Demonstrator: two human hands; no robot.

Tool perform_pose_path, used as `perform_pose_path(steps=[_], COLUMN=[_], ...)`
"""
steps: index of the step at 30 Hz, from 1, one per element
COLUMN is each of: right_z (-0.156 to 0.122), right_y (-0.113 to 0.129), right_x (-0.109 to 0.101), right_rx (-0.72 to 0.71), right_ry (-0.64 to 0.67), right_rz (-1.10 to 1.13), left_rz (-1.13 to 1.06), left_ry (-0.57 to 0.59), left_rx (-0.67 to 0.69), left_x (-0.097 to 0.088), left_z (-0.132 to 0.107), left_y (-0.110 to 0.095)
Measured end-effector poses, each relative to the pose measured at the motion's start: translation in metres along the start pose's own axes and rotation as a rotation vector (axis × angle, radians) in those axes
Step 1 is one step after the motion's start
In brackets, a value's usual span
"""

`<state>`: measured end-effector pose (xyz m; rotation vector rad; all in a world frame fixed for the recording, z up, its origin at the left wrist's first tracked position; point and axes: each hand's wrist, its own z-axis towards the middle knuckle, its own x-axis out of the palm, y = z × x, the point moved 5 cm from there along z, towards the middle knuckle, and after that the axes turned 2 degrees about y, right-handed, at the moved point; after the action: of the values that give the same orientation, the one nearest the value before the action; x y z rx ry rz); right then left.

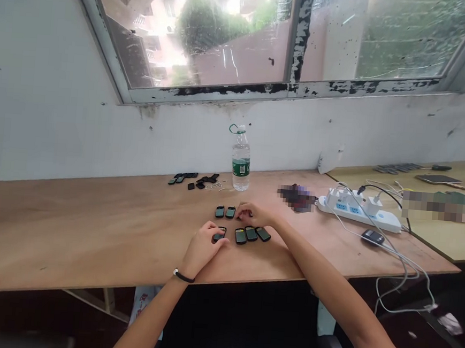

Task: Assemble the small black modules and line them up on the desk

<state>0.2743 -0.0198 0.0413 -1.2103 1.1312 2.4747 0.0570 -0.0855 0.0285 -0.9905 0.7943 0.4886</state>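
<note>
Several small black devices with dark screens lie in two short rows on the wooden table [70,236]. My left hand [203,247] rests on the table, fingers curled round one of these devices [219,234] at the near row's left end. My right hand [255,215] lies just behind the near row [251,233], fingers closed on a small dark piece at the right end of the far row, beside two devices [225,212]. What exactly it pinches is too small to tell.
A water bottle [240,161] stands behind the rows. A heap of small black parts [194,179] lies to its left. At the right are a white power strip [360,211] with chargers and trailing cables, and a black device [373,237]. A window fills the wall above.
</note>
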Motion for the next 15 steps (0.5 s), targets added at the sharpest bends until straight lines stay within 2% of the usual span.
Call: perform_pose_path(steps=[5,8,12,15], right_z=[0.018,0.024,0.027,0.026], right_y=[0.039,0.053,0.056,0.057], right_x=[0.032,0.049,0.058,0.059], right_rx=[-0.073,-0.09,-0.02,-0.037], right_ry=[0.224,0.335,0.35,0.351], right_rz=[-0.025,-0.029,-0.06,-0.047], left_rz=[-0.081,-0.108,-0.146,-0.158], left_ry=[-0.012,-0.013,-0.03,-0.034], left_rx=[0.03,0.067,0.099,0.099], left_x=[-0.007,-0.011,-0.013,-0.012], left_z=[-0.012,-0.019,-0.022,-0.021], left_y=[0.007,0.008,0.005,0.005])
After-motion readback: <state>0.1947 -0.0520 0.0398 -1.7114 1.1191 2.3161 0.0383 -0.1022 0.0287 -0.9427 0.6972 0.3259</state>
